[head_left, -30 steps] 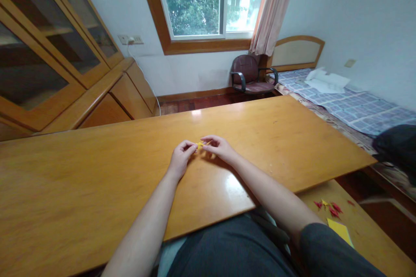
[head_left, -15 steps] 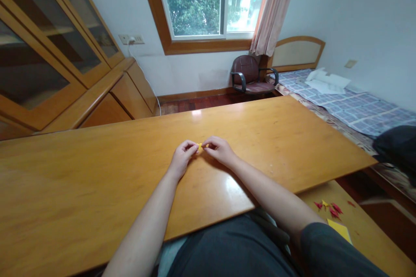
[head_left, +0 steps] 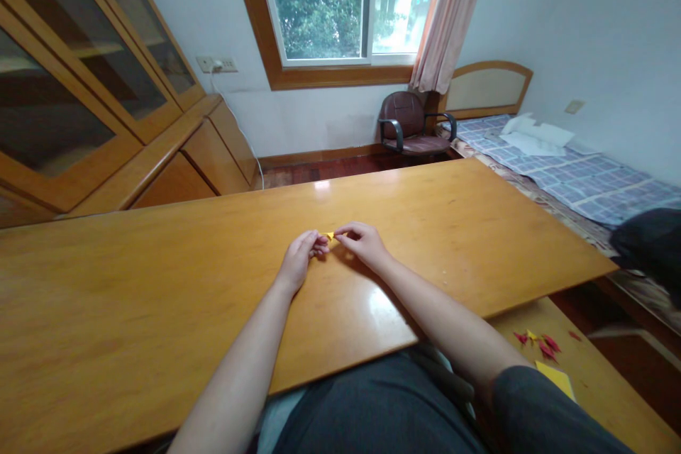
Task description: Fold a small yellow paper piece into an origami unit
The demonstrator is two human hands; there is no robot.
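A tiny folded piece of yellow paper [head_left: 330, 235] sits between my two hands over the middle of the wooden table [head_left: 159, 284]. My left hand [head_left: 299, 260] pinches it from the left with curled fingers. From the right, my right hand [head_left: 363, 245] pinches it between thumb and fingertips. Most of the paper is hidden by the fingers.
A lower wooden surface [head_left: 596, 376] at the right front carries small red and yellow folded paper pieces [head_left: 538, 343] and a yellow sheet [head_left: 556, 377]. A dark office chair [head_left: 412, 124] stands under the window. A bed [head_left: 574, 170] lies at right, wooden cabinets [head_left: 106, 113] at left.
Both hands stayed on the yellow paper. The fingers have closed in tighter on it, and less of the paper shows than before.
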